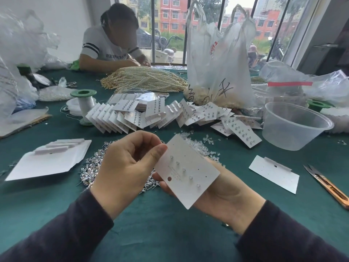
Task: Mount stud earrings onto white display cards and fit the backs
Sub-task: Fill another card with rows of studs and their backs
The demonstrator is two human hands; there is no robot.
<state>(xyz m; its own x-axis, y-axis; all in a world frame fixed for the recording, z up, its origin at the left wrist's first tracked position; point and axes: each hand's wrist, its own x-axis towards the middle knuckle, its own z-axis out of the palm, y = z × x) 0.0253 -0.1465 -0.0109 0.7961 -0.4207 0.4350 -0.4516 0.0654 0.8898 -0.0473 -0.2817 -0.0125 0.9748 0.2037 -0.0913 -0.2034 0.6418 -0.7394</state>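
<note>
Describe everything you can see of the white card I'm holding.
The card is a white rectangle, apparently stiff paper, held tilted above the green table. Five small studs sit in a diagonal row across its face. A second row of tiny holes beside them looks empty. A round hang hole lies near its lower left edge. The left hand pinches its upper left edge, thumb on top. The right hand lies beneath it, largely covered.

Bright, even daylight enters through the windows [170,19] ahead of me. Shadows on the table [170,233] are faint. Wide-angle distortion bends the edges; fine detail is slightly soft.
</note>
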